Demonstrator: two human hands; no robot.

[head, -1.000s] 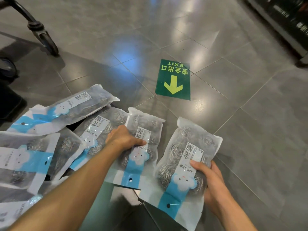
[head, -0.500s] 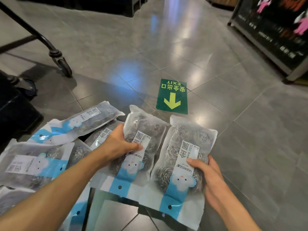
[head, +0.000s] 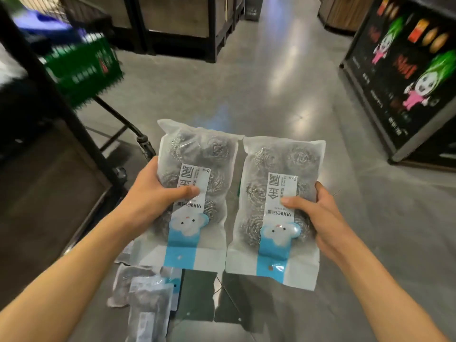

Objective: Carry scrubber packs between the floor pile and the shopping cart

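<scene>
Each hand, left (head: 150,196) and right (head: 320,213), grips a crinkly plastic pack of steel-wool scourers (head: 195,193) (head: 276,213), now lifted off the floor.

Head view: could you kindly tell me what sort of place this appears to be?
Probably a shop aisle: a green basket on a cart, a printed display stand, and identical packs of scourers, one in each hand.

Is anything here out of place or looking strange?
Yes. Several packs of steel scourers lie loose on the floor, overlapping and askew. The left hand and right hand each grip one more pack, upside down to the camera. No pack looks torn.
</scene>
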